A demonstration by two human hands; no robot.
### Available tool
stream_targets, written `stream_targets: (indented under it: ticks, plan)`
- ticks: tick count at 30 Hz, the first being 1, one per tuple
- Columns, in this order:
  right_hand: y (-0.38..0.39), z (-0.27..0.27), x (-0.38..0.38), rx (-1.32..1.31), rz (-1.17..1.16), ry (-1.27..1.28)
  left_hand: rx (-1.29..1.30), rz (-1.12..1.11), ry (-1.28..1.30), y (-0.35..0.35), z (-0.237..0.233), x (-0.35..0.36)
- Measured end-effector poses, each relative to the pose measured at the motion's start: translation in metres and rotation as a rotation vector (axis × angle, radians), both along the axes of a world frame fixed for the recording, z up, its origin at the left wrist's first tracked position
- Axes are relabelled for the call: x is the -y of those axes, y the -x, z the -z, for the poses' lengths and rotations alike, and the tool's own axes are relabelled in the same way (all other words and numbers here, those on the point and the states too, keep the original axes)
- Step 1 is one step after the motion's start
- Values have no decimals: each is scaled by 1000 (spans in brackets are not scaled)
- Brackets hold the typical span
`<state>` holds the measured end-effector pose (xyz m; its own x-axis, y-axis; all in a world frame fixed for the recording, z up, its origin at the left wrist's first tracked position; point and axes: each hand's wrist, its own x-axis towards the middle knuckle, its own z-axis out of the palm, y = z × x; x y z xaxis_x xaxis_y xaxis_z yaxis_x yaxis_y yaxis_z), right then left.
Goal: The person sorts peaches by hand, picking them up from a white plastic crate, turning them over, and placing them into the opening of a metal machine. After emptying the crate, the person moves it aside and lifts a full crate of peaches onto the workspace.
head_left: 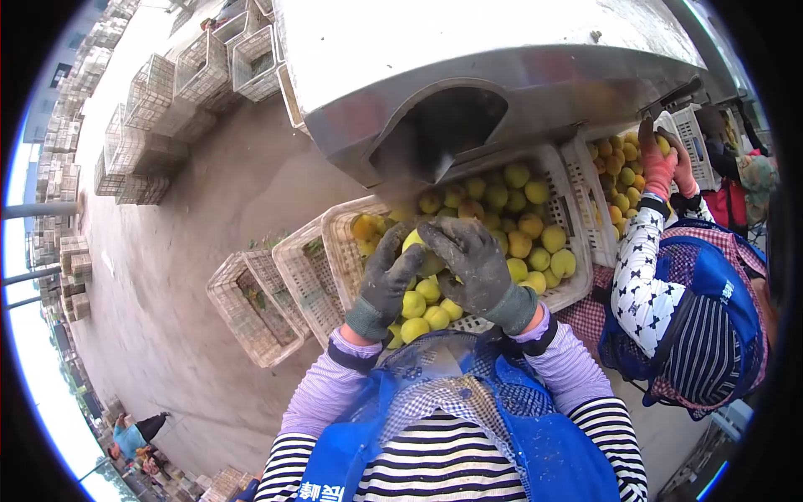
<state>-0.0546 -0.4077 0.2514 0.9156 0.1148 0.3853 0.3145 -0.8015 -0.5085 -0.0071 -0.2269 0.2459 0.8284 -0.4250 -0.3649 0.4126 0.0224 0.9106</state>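
My two gloved hands are over a white plastic crate [577, 289] full of yellow-green peaches [562, 263]. The grey-gloved fingers of my left hand [381, 284] are closed around a pale yellow peach [412, 240]. Close beside it, my right hand [481, 263] has its fingers bent over a darker green peach [431, 264], its fingertips near the pale one. The gloves partly hide both fruits. More peaches [414, 305] lie just below my hands, some with an orange blush.
A metal machine with a dark chute opening [443, 125] overhangs the crate's far side. More crates [255, 305] stand at the left, with stacks [150, 100] farther off. On the right, a co-worker's pink-gloved hands [661, 163] handle fruit over another crate [590, 197].
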Motion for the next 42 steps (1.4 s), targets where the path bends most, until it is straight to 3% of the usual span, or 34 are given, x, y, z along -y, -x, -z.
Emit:
stream_targets:
  ticks: [2, 5, 9, 15, 18, 22, 25, 26, 27, 29, 30, 31, 34, 35, 38, 41, 42]
  plan:
    - [2, 3, 0, 33, 163, -188, -219, -16, 266, -8, -6, -3]
    - [14, -4, -2, -214, 225, -374, -77, -74, 249, -3, -7, 0]
    - [7, -4, -18, -130, 258, -248, -58, -195, 232, 3, -9, 18]
    - [-49, 13, -9, -37, 383, -135, 123, -115, 279, -20, 1, 18]
    - [-108, 41, -5, 102, 415, -77, -62, -191, 166, -12, 12, -2]
    - [-146, 40, 9, 236, 357, 28, 34, -193, -19, -3, 44, -15]
    - [-88, 2, 43, -19, 244, -440, 196, -135, -280, 7, 113, -24]
    - [-68, 21, 62, -111, 310, -349, 266, -117, -385, 8, 134, -21]
    - [-47, 46, 77, -250, 381, -199, 414, 98, -656, 5, 140, -23]
    - [-9, 93, 100, -589, 477, 190, 447, 340, -763, 9, 143, 1]
    - [7, 111, 100, -572, 412, 267, 477, 455, -813, 13, 144, 12]
    - [22, 129, 99, -557, 345, 339, 808, 493, -831, 24, 192, 20]
    - [37, 183, 82, -448, 238, 524, 623, 846, -1097, 28, 176, 72]
    - [34, 197, 71, -398, 218, 581, 720, 802, -1151, 39, 199, 71]
    - [2, 221, 59, -883, 201, 520, 811, 751, -1211, 46, 231, 69]
    - [15, 166, 79, -795, 241, 39, 803, 828, -1169, 42, 225, 58]
    - [19, 148, 85, -802, 242, -354, 817, 849, -1158, 38, 223, 55]
